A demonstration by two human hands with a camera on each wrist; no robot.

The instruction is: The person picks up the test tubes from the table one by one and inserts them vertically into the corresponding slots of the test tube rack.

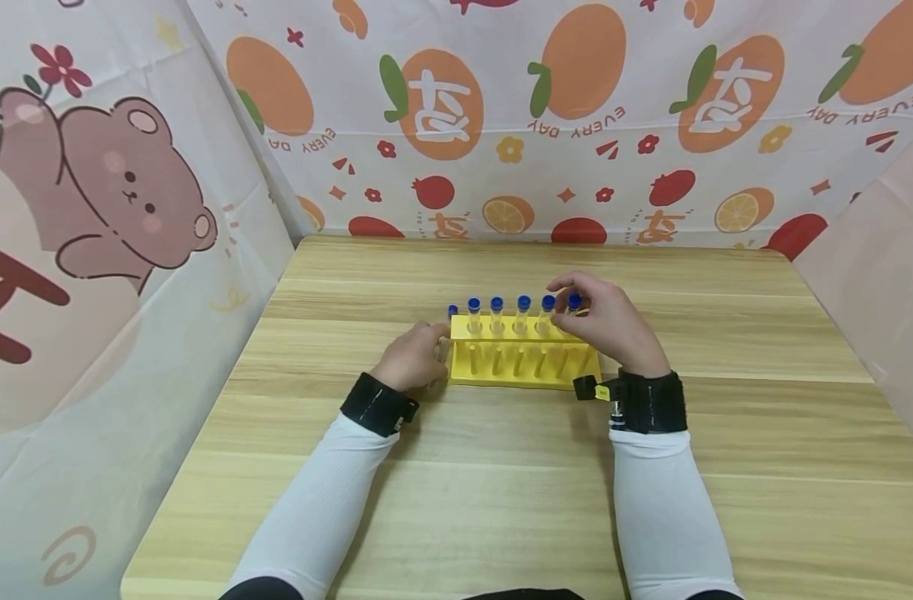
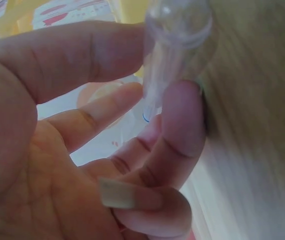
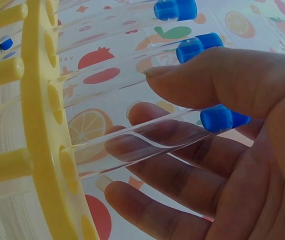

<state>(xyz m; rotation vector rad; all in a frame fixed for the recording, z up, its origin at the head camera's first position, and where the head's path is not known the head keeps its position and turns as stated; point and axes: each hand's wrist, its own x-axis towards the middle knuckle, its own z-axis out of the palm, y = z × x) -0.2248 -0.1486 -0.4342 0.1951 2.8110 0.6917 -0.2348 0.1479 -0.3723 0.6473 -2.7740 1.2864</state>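
A yellow test tube rack [image 1: 459,327] stands on the table, holding a row of upright clear test tubes with blue caps [image 1: 497,302]. At its left end my left hand [image 1: 414,357] pinches another clear tube [image 2: 177,30] between thumb and fingers; its blue cap [image 1: 452,310] shows beside the rack. My right hand [image 1: 609,321] is around the rightmost capped tube [image 3: 142,142], which sits in a rack hole. In the right wrist view the fingers lie loosely behind that tube, and the thumb [image 3: 182,82] stands apart from it.
The wood-grain table [image 1: 486,500] extends around the rack on all sides. A fruit-printed cloth [image 1: 512,192] hangs behind it, and a bear-printed cloth [image 1: 231,208] hangs on the left. A pale cloth [image 1: 884,275] borders the right side.
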